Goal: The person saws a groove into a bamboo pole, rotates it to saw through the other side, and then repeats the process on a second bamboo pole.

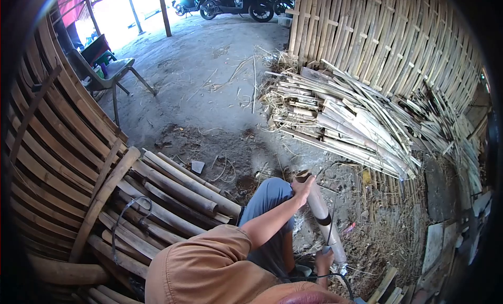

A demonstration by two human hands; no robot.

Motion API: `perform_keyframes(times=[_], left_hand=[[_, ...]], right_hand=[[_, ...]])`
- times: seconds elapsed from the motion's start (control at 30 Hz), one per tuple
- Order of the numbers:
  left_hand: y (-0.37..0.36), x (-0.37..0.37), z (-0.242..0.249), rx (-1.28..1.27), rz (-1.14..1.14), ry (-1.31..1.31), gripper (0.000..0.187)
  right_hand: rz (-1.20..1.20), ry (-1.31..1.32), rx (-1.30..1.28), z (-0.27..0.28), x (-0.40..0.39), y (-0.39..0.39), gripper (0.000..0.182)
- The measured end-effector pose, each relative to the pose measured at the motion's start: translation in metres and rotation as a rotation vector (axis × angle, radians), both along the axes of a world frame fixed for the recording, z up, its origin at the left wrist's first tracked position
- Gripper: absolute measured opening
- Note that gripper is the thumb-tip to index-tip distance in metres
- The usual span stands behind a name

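A pale bamboo tube (316, 203) slants down in front of my bent knee, with a dark band partway along it. My left hand (303, 187) is closed around its upper end, by the hollow opening. Lower down, beside the tube's lower end, my right hand (324, 261) is closed on a grey-blue handle. A thin dark blade (331, 223) runs up from that hand across the tube; its exact kind is hard to make out. A black cord (343, 281) passes near my right wrist.
Bamboo poles (178, 186) form a low bench at my left, against a slatted bamboo frame (52, 131). Split bamboo strips (356, 120) lie piled by a woven wall (387, 36). A chair (112, 76) and motorbikes (236, 2) stand farther off. Shavings litter the ground.
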State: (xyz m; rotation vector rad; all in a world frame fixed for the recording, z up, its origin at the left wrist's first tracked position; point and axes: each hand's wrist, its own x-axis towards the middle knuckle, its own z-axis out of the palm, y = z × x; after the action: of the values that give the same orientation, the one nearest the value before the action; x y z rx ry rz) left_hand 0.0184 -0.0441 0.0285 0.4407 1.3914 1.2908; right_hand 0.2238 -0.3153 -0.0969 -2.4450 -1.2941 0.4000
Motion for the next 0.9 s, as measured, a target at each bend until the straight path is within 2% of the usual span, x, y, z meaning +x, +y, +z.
perform_keyframes(times=[0.07, 0.1, 0.13, 0.17, 0.2, 0.23, 0.3, 0.33, 0.37, 0.4, 0.43, 0.47, 0.5, 0.53, 0.6, 0.63, 0.67, 0.7, 0.73, 0.77, 0.8, 0.83, 0.87, 0.9], left_hand=[[0.008, 0.004, -0.022, -0.025, 0.062, 0.031, 0.091], [0.009, 0.006, -0.032, -0.038, 0.089, 0.042, 0.092], [0.008, 0.003, -0.023, -0.064, 0.060, 0.064, 0.092], [0.006, 0.002, -0.014, -0.089, 0.031, 0.080, 0.092], [0.003, 0.004, -0.009, -0.118, 0.001, 0.094, 0.092], [0.009, 0.009, -0.023, -0.121, 0.050, 0.223, 0.093], [0.011, 0.007, -0.031, -0.062, 0.033, 0.113, 0.097], [0.011, 0.008, -0.039, -0.034, 0.031, 0.058, 0.099], [0.022, 0.018, -0.069, -0.004, 0.134, 0.092, 0.090], [0.019, 0.018, -0.061, -0.037, 0.134, 0.100, 0.092], [0.015, 0.016, -0.042, -0.071, 0.135, 0.114, 0.094], [0.011, 0.012, -0.032, -0.102, 0.134, 0.132, 0.096], [0.021, 0.018, -0.049, -0.254, 0.166, 0.332, 0.096], [0.024, 0.018, -0.068, -0.226, 0.201, 0.281, 0.095], [0.026, 0.021, -0.066, -0.191, 0.229, 0.183, 0.092], [0.024, 0.023, -0.064, -0.089, 0.208, 0.132, 0.090], [0.024, 0.022, -0.065, -0.019, 0.175, 0.071, 0.087], [0.024, 0.021, -0.064, 0.049, 0.141, 0.006, 0.085], [0.025, 0.016, -0.073, 0.024, 0.081, -0.033, 0.083], [0.019, 0.015, -0.059, -0.008, 0.058, -0.040, 0.086], [0.009, 0.018, -0.033, -0.076, 0.083, 0.144, 0.090], [0.019, 0.016, -0.058, -0.086, 0.013, 0.045, 0.092], [0.012, 0.021, -0.045, -0.033, 0.061, -0.004, 0.090], [0.017, 0.023, -0.052, -0.020, 0.053, -0.050, 0.086]], right_hand=[[0.006, -0.124, -0.021, -0.012, -0.001, -0.009, 0.062], [-0.116, 0.026, -0.126, -0.009, 0.005, -0.012, 0.065], [-0.189, 0.235, -0.399, 0.049, -0.002, 0.000, 0.068], [-0.231, 0.197, -0.360, 0.008, 0.022, -0.007, 0.066], [-0.275, 0.154, -0.326, 0.014, 0.024, -0.008, 0.065], [-0.283, 0.198, -0.310, 0.019, 0.024, -0.005, 0.064], [-0.302, 0.282, -0.290, 0.041, 0.010, 0.001, 0.064], [-0.242, 0.225, -0.220, 0.039, 0.004, -0.004, 0.064], [-0.178, 0.173, -0.148, 0.031, -0.003, -0.004, 0.064], [-0.113, 0.127, -0.077, 0.022, -0.009, -0.002, 0.064], [-0.035, 0.096, -0.153, 0.017, -0.011, -0.001, 0.065], [-0.061, 0.063, -0.149, 0.009, -0.010, 0.000, 0.067], [-0.093, 0.034, -0.147, 0.000, -0.007, -0.002, 0.070], [-0.133, 0.007, -0.153, -0.007, -0.004, -0.013, 0.072], [-0.177, 0.030, -0.180, 0.008, 0.007, -0.023, 0.051], [-0.278, 0.245, -0.172, -0.044, 0.043, -0.030, 0.051], [-0.245, 0.143, -0.204, 0.009, 0.020, -0.021, 0.049], [-0.280, 0.052, -0.122, 0.028, 0.009, -0.015, 0.040], [-0.290, 0.107, -0.136, 0.009, 0.014, -0.014, 0.035], [-0.286, 0.123, -0.131, 0.040, -0.004, -0.009, 0.031], [-0.262, 0.182, -0.320, 0.028, -0.003, -0.005, 0.046], [-0.194, 0.196, -0.251, 0.063, -0.022, 0.004, 0.042], [-0.135, 0.207, -0.256, 0.059, -0.026, 0.004, 0.038], [-0.065, 0.211, -0.241, 0.082, -0.033, 0.004, 0.038]])
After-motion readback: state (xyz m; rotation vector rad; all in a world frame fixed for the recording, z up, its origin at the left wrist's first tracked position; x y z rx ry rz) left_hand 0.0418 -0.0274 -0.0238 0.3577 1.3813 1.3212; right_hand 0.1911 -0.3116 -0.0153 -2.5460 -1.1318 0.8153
